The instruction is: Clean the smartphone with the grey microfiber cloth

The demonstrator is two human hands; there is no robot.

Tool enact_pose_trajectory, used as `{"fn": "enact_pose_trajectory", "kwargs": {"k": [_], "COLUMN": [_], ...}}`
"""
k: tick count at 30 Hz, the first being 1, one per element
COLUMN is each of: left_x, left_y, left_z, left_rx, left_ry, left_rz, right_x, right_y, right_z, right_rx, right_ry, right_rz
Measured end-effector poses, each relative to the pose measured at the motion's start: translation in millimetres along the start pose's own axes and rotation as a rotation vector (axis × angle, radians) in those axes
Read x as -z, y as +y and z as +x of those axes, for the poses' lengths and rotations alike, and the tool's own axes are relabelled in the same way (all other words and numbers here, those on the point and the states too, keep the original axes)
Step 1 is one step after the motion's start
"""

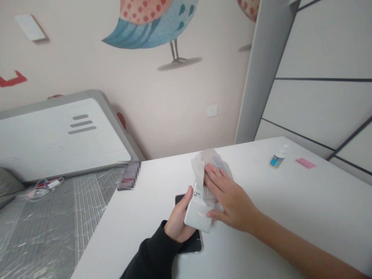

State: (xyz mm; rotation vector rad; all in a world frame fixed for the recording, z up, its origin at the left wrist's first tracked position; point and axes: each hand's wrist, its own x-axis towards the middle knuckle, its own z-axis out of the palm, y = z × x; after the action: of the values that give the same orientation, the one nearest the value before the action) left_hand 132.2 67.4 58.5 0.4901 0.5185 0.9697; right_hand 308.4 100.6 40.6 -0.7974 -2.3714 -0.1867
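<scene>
My left hand, in a black sleeve, grips a white box-shaped charger block with grey lettering on its face. My right hand presses a crumpled white tissue against the upper end of the block, which hides part of that end. Below both hands, a black smartphone lies flat on the white table, partly hidden by my left hand and the block.
A small bottle with a blue label and a pink slip lie at the table's far right. A pixelated object sits at the left corner. Beyond the left edge is a plastic-covered mattress.
</scene>
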Motion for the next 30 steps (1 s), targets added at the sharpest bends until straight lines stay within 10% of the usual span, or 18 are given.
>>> {"fn": "enact_pose_trajectory", "kwargs": {"k": [9,17,25,30], "left_x": [8.3,-10.5,-6.7,-8.0], "left_y": [16,0,14,-4], "left_z": [4,6,3,2], "left_rx": [0.066,-0.089,-0.036,-0.206], "left_ry": [0.049,0.149,0.264,0.238], "left_rz": [-0.121,-0.122,-0.099,0.081], "right_x": [-8,-5,-17,-11], "right_y": [-35,-9,-35,-6], "right_z": [-5,3,-9,-3], "right_rx": [0.293,-0.031,0.076,-0.122], "right_ry": [-0.214,0.018,-0.032,0.016], "right_rz": [0.189,-0.134,-0.049,-0.154]}}
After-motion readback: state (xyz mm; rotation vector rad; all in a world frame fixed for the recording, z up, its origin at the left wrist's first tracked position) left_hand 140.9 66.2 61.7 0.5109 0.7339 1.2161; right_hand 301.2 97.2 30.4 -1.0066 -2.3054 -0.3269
